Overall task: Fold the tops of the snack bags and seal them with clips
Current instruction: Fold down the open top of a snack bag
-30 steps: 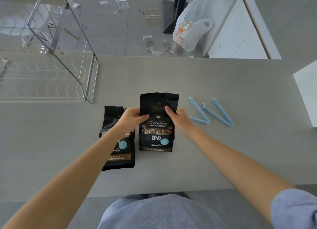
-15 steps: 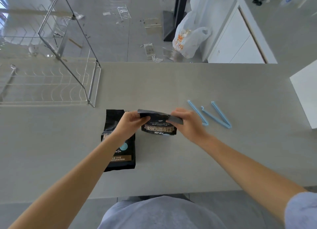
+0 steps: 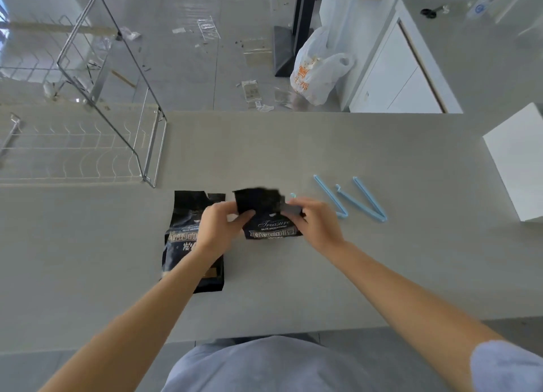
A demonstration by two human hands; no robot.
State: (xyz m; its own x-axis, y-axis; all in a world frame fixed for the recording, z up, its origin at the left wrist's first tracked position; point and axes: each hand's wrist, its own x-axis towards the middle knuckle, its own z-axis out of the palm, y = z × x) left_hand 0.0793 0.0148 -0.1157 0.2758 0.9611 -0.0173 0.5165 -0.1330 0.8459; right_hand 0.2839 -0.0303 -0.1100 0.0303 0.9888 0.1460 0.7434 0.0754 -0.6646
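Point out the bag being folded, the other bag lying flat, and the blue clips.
Folded bag (image 3: pixel 271 230), head view, on its printed front.
Flat bag (image 3: pixel 183 239), head view, on its label.
Blue clips (image 3: pixel 368 199), head view, on the right clip's arm.

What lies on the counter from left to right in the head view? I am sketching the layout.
Wire rack → flat black bag → left hand → bag being folded → right hand → blue clips → white box.
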